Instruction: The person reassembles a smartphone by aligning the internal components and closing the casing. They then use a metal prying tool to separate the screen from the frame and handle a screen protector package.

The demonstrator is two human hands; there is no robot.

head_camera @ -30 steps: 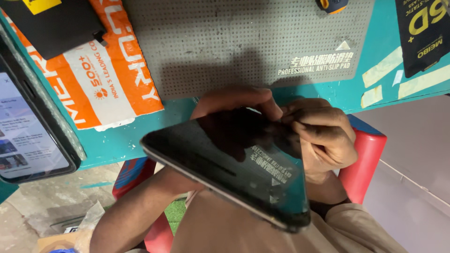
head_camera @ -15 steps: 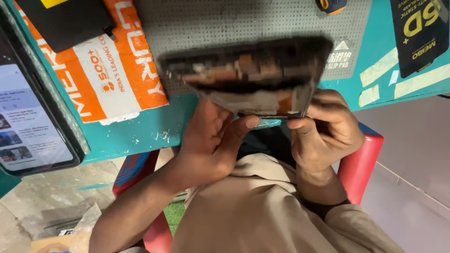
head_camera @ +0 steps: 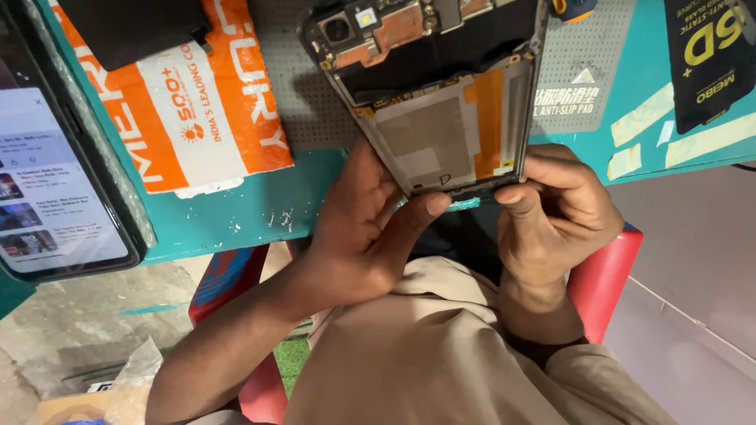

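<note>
Over near table edge (head_camera: 260,220): opened phone (head_camera: 437,94), back cover off, circuit board and bare battery bay exposed. Left hand (head_camera: 358,228) and right hand (head_camera: 555,208) pinch its lower edge. Internals not yet removed.

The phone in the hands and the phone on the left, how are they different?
The opened phone has its back off, so its camera, boards and bare metal show; the lit phone is whole and closed. The opened phone shows no picture; the lit phone's screen glows with a list of small pictures. The left hand and right hand hold the opened phone above the grey mat; the lit phone is in nobody's hand. Both are flat, dark-edged rectangles.
</note>
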